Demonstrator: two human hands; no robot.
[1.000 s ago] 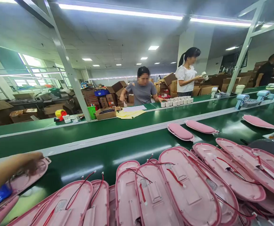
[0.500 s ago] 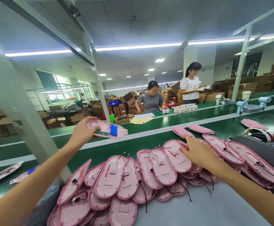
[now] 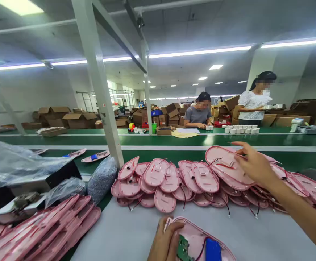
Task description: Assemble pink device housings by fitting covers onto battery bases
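My left hand [image 3: 165,237] is closed on the left end of a pink plastic shell [image 3: 197,232] low in the view, above the grey work surface. Inside that shell sit a green circuit board [image 3: 184,248] and a blue battery pack [image 3: 213,249] joined by thin dark wires. Over the pile's right part, my right hand [image 3: 256,165] has its thumb and fingers at the edge of another pink shell [image 3: 225,165], which lies tilted above its neighbours and carries red and dark wires. Its index finger points left; the other fingers are partly hidden.
Overlapping pink shells [image 3: 171,181] with loose wires line the far edge of the grey surface [image 3: 114,232]. More shells [image 3: 46,232] are stacked at lower left, near a bubble-wrapped bundle [image 3: 102,177] and a metal post [image 3: 99,83]. Beyond the green conveyor [image 3: 136,148], two people are at work.
My left hand has brought its shell from above the conveyor down to the near work surface. The shell at my right hand is raised and tilted. The view has turned left.
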